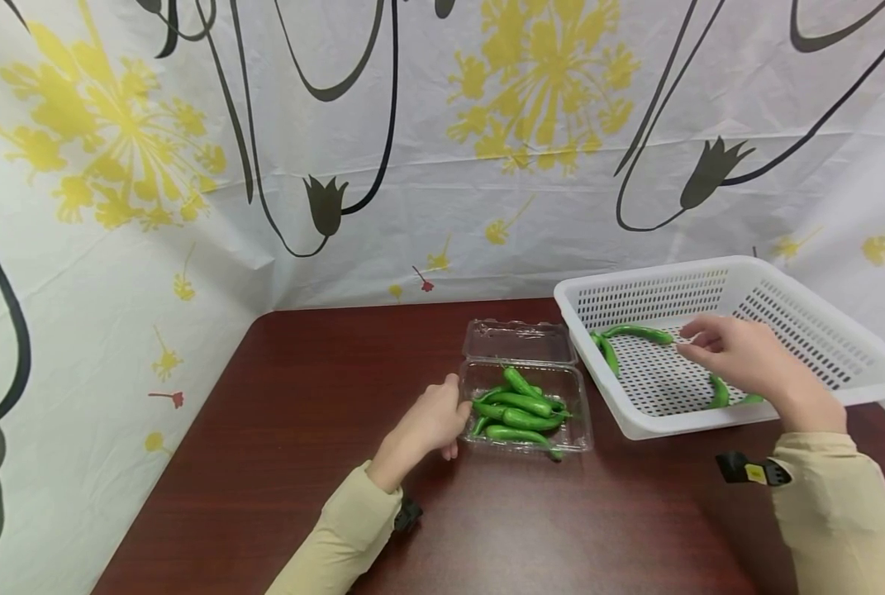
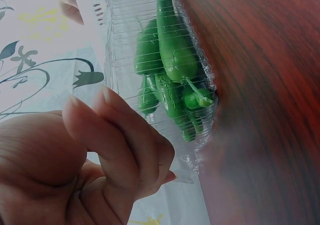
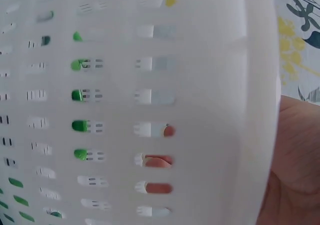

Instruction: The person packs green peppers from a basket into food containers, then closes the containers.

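In the head view my left hand (image 1: 429,416) is beside the left wall of a clear plastic clamshell box (image 1: 579,426) with its lid folded back. Several green chili peppers (image 1: 525,403) lie heaped in the box. The left wrist view shows the left fingers (image 2: 120,140) loosely bent next to the box wall, nothing between them. Inside the white perforated basket (image 1: 851,318), my right hand (image 1: 739,351) hovers with fingers slightly bent and holds nothing visible. Its fingertips are close to a long green chili pepper (image 1: 639,333). In the right wrist view the basket wall (image 3: 215,85) hides most of this hand.
More chili peppers (image 1: 719,391) lie in the basket near its front wall. The box's clear lid (image 1: 520,340) rests flat behind it on the dark red-brown table (image 1: 323,397). A flower-patterned white sheet (image 1: 427,124) hangs behind the table and along its left side.
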The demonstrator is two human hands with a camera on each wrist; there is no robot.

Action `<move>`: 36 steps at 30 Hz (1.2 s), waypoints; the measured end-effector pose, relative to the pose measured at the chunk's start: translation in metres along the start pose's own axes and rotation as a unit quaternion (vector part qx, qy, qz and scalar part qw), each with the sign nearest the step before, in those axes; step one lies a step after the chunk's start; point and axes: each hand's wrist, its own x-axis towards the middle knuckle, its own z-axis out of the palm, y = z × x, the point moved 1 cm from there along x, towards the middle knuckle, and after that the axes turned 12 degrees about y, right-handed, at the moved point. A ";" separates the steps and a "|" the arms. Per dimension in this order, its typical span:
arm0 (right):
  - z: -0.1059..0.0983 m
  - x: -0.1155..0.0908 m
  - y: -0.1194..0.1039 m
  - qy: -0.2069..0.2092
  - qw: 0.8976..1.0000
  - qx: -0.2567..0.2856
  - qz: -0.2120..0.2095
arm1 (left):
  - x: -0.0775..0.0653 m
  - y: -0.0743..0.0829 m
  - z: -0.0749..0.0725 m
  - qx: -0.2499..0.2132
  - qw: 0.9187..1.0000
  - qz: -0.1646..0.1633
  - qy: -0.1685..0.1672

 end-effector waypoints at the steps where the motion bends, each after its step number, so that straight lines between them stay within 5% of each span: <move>1: 0.000 0.000 0.001 -0.003 1.000 0.000 0.002 | 0.000 0.000 0.000 0.001 1.000 0.000 0.000; 36: 0.000 -0.002 0.023 -0.038 0.999 -0.013 0.032 | 0.002 -0.002 0.001 -0.010 1.000 0.008 -0.003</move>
